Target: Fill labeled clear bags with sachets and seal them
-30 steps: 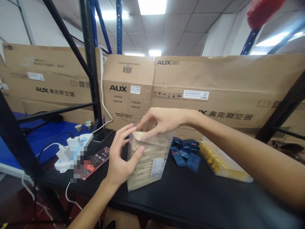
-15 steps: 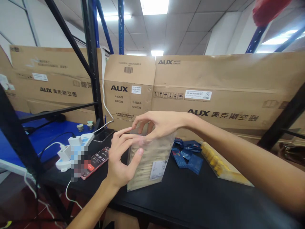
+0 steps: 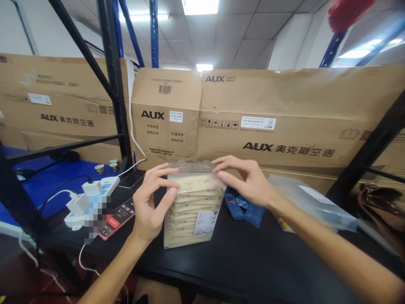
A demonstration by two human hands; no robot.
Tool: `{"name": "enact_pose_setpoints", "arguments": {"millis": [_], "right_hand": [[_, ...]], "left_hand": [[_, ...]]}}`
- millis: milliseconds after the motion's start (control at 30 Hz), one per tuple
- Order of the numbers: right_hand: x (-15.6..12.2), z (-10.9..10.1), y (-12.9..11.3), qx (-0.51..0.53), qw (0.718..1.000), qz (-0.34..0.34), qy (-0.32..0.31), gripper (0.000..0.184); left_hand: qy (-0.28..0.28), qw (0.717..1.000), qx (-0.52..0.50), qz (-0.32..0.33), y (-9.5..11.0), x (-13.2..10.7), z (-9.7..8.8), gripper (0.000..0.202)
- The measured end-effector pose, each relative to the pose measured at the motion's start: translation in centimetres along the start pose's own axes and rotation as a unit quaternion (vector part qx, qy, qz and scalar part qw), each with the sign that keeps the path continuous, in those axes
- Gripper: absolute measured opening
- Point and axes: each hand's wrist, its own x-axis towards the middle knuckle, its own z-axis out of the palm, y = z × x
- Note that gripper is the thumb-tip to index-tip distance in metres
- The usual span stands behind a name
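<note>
A clear plastic pouch stands upright on the black tabletop, filled with a stack of cream-coloured packets and bearing a white label with dark print. My left hand pinches its upper left edge between thumb and fingers. At the upper right corner, my right hand has its thumb and fingertips closed on the pouch. The pouch's transparent top flap rises between both hands. Several dark blue sachets lie just right of the pouch, partly behind my right hand.
A greyish clear plastic bag lies at the right, behind my right forearm, with a bit of yellow packets showing. On the left are a lit phone and a white power strip with cables. Cardboard boxes stand behind.
My right hand has moved right from the pouch's top middle to its upper right corner. The greyish clear bag now lies over the yellow packets. The view has shifted slightly right.
</note>
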Motion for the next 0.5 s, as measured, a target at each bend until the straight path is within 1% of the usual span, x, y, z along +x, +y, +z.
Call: {"name": "enact_pose_setpoints", "arguments": {"millis": [67, 133, 167, 233, 267, 300, 400, 500], "right_hand": [[-1.2, 0.6, 0.4, 0.007, 1.0, -0.013, -0.021, 0.015], [-1.6, 1.1, 0.6, 0.039, 0.999, -0.024, -0.006, 0.012], [-1.7, 1.3, 0.7, 0.061, 0.998, -0.028, 0.008, 0.012], [-1.7, 1.7, 0.9, 0.101, 0.994, -0.028, 0.039, 0.015], [-1.6, 1.9, 1.1, 0.116, 0.992, -0.025, 0.05, 0.016], [-1.6, 2.0, 1.3, 0.126, 0.99, -0.023, 0.059, 0.016], [-1.5, 2.6, 2.0, 0.155, 0.986, -0.017, 0.063, 0.016], [-1.4, 3.2, 2.4, 0.187, 0.981, 0.0, 0.056, 0.02]], "left_hand": [[0.013, 1.0, -0.007, -0.016, 0.1, 0.1, 0.6, 0.012], [0.039, 0.998, -0.018, -0.034, 0.3, 0.2, 1.3, 0.009], [0.055, 0.997, -0.027, -0.042, 0.3, 0.2, 1.6, 0.017], [0.076, 0.993, -0.056, -0.064, 0.5, 0.4, 2.0, 0.04], [0.077, 0.991, -0.073, -0.08, 0.5, 0.5, 2.1, 0.048], [0.071, 0.988, -0.09, -0.098, 0.5, 0.6, 2.2, 0.051], [0.046, 0.978, -0.133, -0.156, 0.6, 0.9, 2.1, 0.049], [0.04, 0.972, -0.147, -0.181, 0.4, 1.1, 2.1, 0.042]]}}
